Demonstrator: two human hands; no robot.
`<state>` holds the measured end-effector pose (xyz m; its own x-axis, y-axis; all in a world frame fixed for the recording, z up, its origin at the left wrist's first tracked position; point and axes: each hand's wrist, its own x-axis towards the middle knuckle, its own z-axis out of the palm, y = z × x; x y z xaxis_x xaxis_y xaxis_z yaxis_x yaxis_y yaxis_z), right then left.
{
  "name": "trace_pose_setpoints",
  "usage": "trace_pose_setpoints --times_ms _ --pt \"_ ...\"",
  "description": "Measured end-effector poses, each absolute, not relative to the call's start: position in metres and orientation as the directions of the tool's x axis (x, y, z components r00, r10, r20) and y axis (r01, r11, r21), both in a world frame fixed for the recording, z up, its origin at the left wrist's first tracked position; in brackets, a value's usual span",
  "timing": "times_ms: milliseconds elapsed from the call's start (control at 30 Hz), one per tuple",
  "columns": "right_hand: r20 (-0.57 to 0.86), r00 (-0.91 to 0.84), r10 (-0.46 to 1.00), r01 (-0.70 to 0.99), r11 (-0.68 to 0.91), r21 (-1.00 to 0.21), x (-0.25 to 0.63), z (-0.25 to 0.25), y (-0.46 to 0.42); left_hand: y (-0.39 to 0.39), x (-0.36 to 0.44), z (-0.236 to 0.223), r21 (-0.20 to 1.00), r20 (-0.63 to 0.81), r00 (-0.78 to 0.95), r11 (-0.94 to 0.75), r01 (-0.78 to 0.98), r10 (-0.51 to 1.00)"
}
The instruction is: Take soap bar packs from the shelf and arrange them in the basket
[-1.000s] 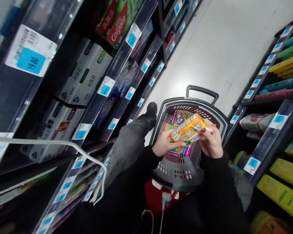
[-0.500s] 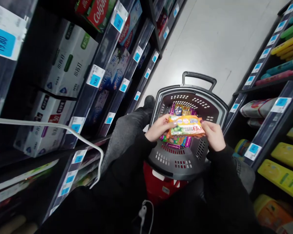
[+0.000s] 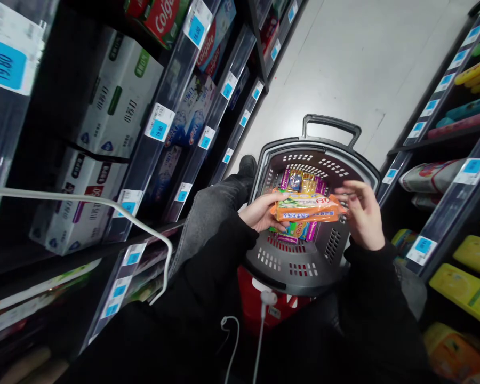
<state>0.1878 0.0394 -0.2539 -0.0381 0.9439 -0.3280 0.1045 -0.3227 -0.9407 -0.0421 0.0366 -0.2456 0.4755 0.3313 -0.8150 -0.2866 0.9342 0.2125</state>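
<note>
The left hand (image 3: 262,210) grips the left end of an orange packet (image 3: 308,209), thumb on top, fingers beneath; the packet's long axis runs sideways toward the right hand (image 3: 364,216), whose loosely parted fingers are just beside the other end, contact unclear. The packet is above the grey basket (image 3: 322,253), over colourful packs (image 3: 308,184) inside; beyond them, the basket's handle (image 3: 333,119) stands out against the pale floor (image 3: 344,69)

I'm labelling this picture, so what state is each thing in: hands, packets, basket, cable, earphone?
Left hand: closed around the left end of the orange packet.
Right hand: fingers loosely spread by its other end; contact unclear.
Orange packet: held above the basket.
Basket: open-topped, with packets inside.
Basket handle: sticking outward at the far end.
White cable: bent.
Earphone: hanging.
</note>
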Motion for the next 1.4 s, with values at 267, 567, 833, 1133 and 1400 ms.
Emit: trace_pose_setpoints --times_ms 267,567,833,1133,1400 --pt "-0.342 -0.275 0.899 0.203 -0.293 -0.934 0.178 -0.244 0.034 0.033 -0.043 -0.246 0.622 -0.688 0.360 0.768 -0.153 0.629" --pt "-0.413 -0.268 0.870 0.333 -0.318 -0.887 0.175 -0.262 0.028 0.036 -0.048 -0.238 0.827 -0.474 0.419 0.229 0.513 0.775" --pt "-0.392 -0.218 0.894 0.386 -0.290 -0.876 0.173 -0.263 0.031 0.035 -0.041 -0.237 0.809 -0.476 0.395 0.214 0.548 0.786" --pt "-0.352 -0.196 0.915 0.414 -0.248 -0.876 0.161 -0.262 0.023 0.044 -0.053 -0.253 0.797 -0.603 0.517 0.431 0.423 0.608" --pt "-0.357 -0.253 0.899 0.452 -0.216 -0.865 0.152 -0.250 0.019 0.038 -0.044 -0.250 0.713 -0.607 0.673 0.663 0.227 0.423"
